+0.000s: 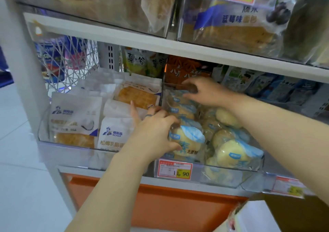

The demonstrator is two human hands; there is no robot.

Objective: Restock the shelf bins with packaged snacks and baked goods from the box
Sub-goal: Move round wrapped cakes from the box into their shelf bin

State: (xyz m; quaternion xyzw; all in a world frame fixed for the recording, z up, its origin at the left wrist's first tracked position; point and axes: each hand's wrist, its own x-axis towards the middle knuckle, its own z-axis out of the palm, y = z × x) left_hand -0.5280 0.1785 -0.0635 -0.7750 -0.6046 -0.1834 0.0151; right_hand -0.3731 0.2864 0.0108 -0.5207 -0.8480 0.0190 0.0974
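A white shop shelf unit [114, 34] fills your view, with pale floor tiles to its left. On the middle shelf in front of you sit two clear bins. The left bin [58, 149] holds at least four white bread packets [74, 114]. The right bin [249, 176] holds at least six bun packets and carries one red-and-yellow price label [175, 170]. Your left hand [154, 133] grips the front bun packet [188, 139]: your thumb is under it and curled fingers [169, 122] lie over its top, at the bin's front left corner. Your right hand [206, 92] reaches to the back of the same bin, fingers bent and pinching the top edge of the rear bun packet [175, 100]. One cardboard box [252, 215] sits at lower right.
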